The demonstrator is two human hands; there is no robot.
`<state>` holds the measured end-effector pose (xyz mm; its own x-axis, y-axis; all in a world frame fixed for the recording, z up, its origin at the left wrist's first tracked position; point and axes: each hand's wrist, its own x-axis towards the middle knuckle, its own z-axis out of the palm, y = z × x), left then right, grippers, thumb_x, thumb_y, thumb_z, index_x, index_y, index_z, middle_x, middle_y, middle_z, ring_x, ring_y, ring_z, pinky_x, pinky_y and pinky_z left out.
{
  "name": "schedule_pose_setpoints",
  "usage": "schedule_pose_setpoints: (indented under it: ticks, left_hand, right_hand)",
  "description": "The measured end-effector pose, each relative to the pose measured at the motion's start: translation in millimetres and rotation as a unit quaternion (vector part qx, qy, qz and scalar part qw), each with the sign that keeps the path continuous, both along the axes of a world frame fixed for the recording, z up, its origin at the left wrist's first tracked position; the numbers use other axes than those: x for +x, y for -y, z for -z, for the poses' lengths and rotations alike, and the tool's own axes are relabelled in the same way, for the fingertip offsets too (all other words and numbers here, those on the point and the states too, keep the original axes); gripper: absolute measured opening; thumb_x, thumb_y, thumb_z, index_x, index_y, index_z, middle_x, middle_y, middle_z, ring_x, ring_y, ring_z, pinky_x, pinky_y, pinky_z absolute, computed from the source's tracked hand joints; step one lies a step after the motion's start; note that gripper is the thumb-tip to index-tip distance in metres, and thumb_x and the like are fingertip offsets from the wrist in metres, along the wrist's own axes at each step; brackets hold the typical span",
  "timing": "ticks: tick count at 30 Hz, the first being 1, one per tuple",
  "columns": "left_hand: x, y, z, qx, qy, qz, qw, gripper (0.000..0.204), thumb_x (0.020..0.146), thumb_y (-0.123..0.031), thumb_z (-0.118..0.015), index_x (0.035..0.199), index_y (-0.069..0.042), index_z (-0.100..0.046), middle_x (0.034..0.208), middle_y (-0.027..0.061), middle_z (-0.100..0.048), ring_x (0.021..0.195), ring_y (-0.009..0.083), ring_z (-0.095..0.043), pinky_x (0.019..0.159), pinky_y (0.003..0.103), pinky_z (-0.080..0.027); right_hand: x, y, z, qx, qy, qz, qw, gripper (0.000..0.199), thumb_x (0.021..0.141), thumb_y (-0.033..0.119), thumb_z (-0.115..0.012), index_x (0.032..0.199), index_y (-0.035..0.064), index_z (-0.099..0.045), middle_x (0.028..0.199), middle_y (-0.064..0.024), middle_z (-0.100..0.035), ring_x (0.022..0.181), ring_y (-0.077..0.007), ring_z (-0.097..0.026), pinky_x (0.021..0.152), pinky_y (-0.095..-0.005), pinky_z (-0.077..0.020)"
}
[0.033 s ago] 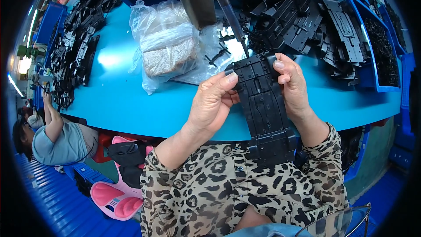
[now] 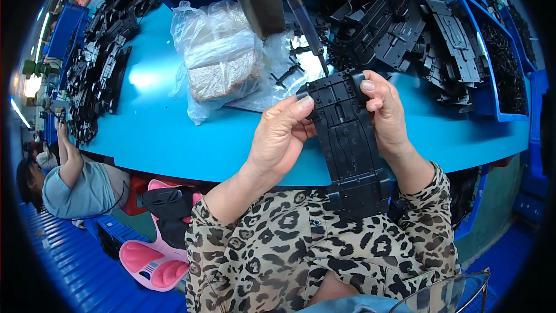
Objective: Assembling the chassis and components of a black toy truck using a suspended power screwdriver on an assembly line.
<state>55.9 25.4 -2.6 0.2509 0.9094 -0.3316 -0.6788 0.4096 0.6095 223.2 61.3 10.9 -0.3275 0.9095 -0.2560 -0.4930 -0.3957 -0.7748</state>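
A long black plastic chassis plate [image 2: 346,139], moulded with ribs and holes, is held up between my two hands, tilted with its lower end over my lap. My left hand [image 2: 282,130] pinches its far left corner, thumb on top. At the far right corner, my right hand [image 2: 383,107] grips it with thumb and fingers. Just beyond the plate's far edge hangs a tool with a tan handle and a long metal shaft [image 2: 302,18]; its thin tip ends close to that edge. Whether the tip touches the plate, I cannot tell.
On the blue table [image 2: 168,139] lies a plastic-wrapped package [image 2: 223,58]. Small black parts [image 2: 288,74] rest beside it on a clear bag. Similar black plates [image 2: 399,32] are piled at far right, near a blue bin [image 2: 495,75]. More black parts [image 2: 104,52] and a co-worker [image 2: 84,188] are at left.
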Motion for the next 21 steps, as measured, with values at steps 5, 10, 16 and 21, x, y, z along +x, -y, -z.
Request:
schedule_pose_setpoints:
  ticks: [5, 10, 16, 21]
  left_hand:
    - [0.8, -0.7, 1.1, -0.003, 0.004, 0.004, 1.000, 0.018, 0.081, -0.019, -0.054, 0.088, -0.003, -0.056, 0.080, 0.0030, -0.059, 0.069, 0.0098, -0.054, 0.067, 0.026, -0.043]
    - [-0.5, 0.3, 2.6, -0.004, 0.009, 0.002, 1.000, 0.018, 0.081, -0.019, -0.053, 0.089, -0.003, -0.056, 0.080, 0.0029, -0.059, 0.069, 0.0096, -0.053, 0.067, 0.025, -0.043]
    - [-1.6, 1.2, 2.5, -0.007, 0.007, 0.005, 1.000, 0.018, 0.081, -0.019, -0.053, 0.090, -0.003, -0.056, 0.080, 0.0031, -0.058, 0.069, 0.0094, -0.053, 0.068, 0.025, -0.044]
    - [-1.2, 0.7, 3.2, -0.005, 0.013, 0.003, 1.000, 0.017, 0.081, -0.018, -0.053, 0.089, -0.003, -0.056, 0.080, 0.0035, -0.059, 0.068, 0.0097, -0.053, 0.068, 0.026, -0.044]
  right_hand:
    - [-0.5, 0.3, 3.0, -0.010, 0.018, 0.021, 1.000, 0.015, 0.076, 0.016, -0.053, 0.081, 0.0026, -0.051, 0.063, 0.0056, -0.048, 0.050, 0.0035, -0.041, 0.047, -0.0100, -0.0349]
    - [-2.0, 0.3, 0.8, -0.011, 0.022, 0.015, 1.000, 0.015, 0.076, 0.016, -0.054, 0.080, 0.0024, -0.051, 0.064, 0.0055, -0.048, 0.050, 0.0038, -0.041, 0.047, -0.0098, -0.0346]
    - [-0.8, 0.1, 4.2, -0.024, -0.002, 0.008, 1.000, 0.016, 0.076, 0.017, -0.055, 0.081, 0.0025, -0.051, 0.065, 0.0058, -0.047, 0.050, 0.0043, -0.040, 0.047, -0.0087, -0.0335]
    - [-1.4, 0.6, 4.3, -0.018, 0.006, 0.008, 1.000, 0.016, 0.076, 0.017, -0.055, 0.081, 0.0026, -0.051, 0.065, 0.0059, -0.047, 0.050, 0.0043, -0.040, 0.048, -0.0084, -0.0335]
